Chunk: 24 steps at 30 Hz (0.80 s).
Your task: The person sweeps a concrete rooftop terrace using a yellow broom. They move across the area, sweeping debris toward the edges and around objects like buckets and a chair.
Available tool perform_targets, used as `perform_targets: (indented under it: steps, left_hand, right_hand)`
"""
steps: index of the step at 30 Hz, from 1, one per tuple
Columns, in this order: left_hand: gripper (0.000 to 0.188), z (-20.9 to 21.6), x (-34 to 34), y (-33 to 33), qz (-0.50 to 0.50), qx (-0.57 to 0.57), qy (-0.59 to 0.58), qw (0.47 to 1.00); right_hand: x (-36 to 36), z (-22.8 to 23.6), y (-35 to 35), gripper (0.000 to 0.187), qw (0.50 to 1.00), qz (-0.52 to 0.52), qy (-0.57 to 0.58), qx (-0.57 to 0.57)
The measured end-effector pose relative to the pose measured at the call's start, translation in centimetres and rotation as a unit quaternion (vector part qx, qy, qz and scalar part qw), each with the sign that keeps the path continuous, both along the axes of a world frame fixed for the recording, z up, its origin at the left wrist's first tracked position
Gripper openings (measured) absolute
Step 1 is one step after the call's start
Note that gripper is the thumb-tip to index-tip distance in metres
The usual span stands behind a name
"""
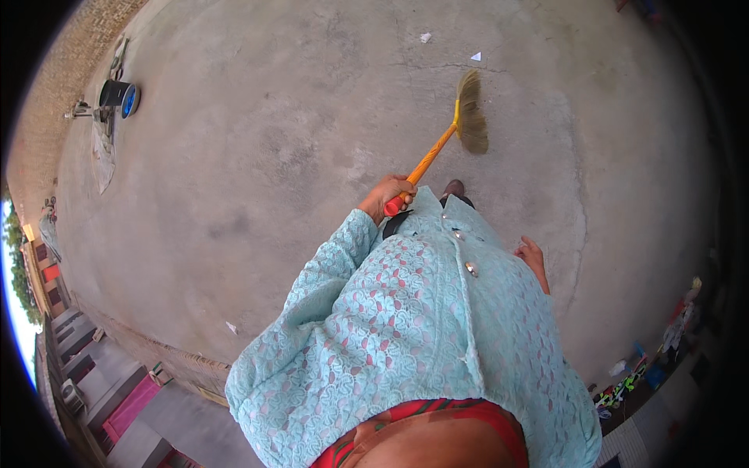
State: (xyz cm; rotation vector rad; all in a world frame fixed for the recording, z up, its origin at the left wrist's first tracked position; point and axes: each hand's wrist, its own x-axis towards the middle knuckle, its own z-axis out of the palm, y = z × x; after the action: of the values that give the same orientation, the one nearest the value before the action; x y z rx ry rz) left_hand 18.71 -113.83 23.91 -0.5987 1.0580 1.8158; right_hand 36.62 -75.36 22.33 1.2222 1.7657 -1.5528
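Observation:
My left hand [384, 196] is closed around the orange handle of a broom [432, 157], close to its red end cap. The broom slants away to the far right, and its fan of dry tan bristles [471, 117] is at the concrete floor, beyond a dark shoe [455, 187]. At my right side, my right hand [532, 256] hangs low with fingers partly curled; I see nothing in it, though the light-blue lace jacket hides part of it. Past the bristles lie a small white triangular scrap [477, 56] and a crumpled white scrap [425, 37].
A dark bucket [117, 93] with blue inside stands at the far left beside a pale sheet [103, 152]. Another white scrap [232, 327] lies at near left. A low brick wall [179, 363] borders the left. Colourful cloths and litter [636, 382] line the right edge.

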Motion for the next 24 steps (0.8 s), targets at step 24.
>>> perform_targets:
  steps: [24]
  left_hand:
    - [0.032,15.8,6.3,-12.6,0.297,-0.051,0.018,0.953]
  right_hand:
    - [-1.9,-1.1,-2.4,0.039,0.997,-0.055,-0.006,-0.047]
